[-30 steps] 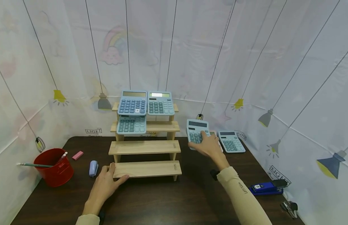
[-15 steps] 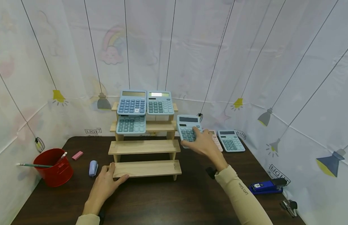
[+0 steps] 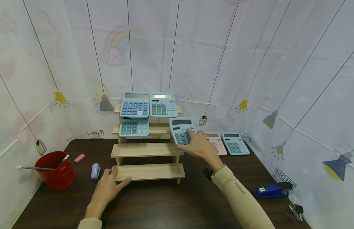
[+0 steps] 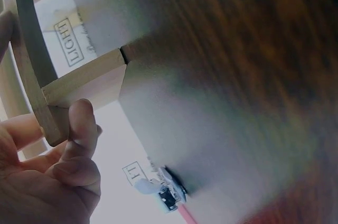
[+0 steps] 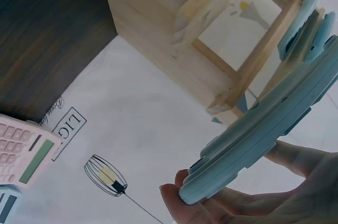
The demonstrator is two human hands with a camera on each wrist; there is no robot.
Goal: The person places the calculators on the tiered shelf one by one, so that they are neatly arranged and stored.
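Observation:
My right hand point(image 3: 200, 145) grips a light blue calculator point(image 3: 181, 130), thumb and fingers on its sides, tilted and raised beside the right end of a stepped wooden rack point(image 3: 149, 171). In the right wrist view the same calculator point(image 5: 259, 129) shows edge-on near the rack's end. My left hand point(image 3: 106, 189) holds the left end of the lowest shelf, and in the left wrist view its fingers point(image 4: 82, 123) curl round the shelf's end. Two calculators lean on the top step, a blue one point(image 3: 135, 105) and a teal one point(image 3: 163, 105). Another calculator point(image 3: 133, 128) sits below the blue one.
Right of the rack lie a pink calculator point(image 3: 218, 144) and a light blue calculator point(image 3: 235, 144). A blue stapler point(image 3: 269, 190) and metal clips point(image 3: 294, 211) are at the right edge. On the left stand a red bucket point(image 3: 55, 178) with pencils, a pink eraser point(image 3: 79, 158) and a small stapler point(image 3: 95, 171).
My right hand has carried the light blue calculator leftward to the rack's right end, uncovering the pink calculator. The left hand has stayed on the lowest shelf.

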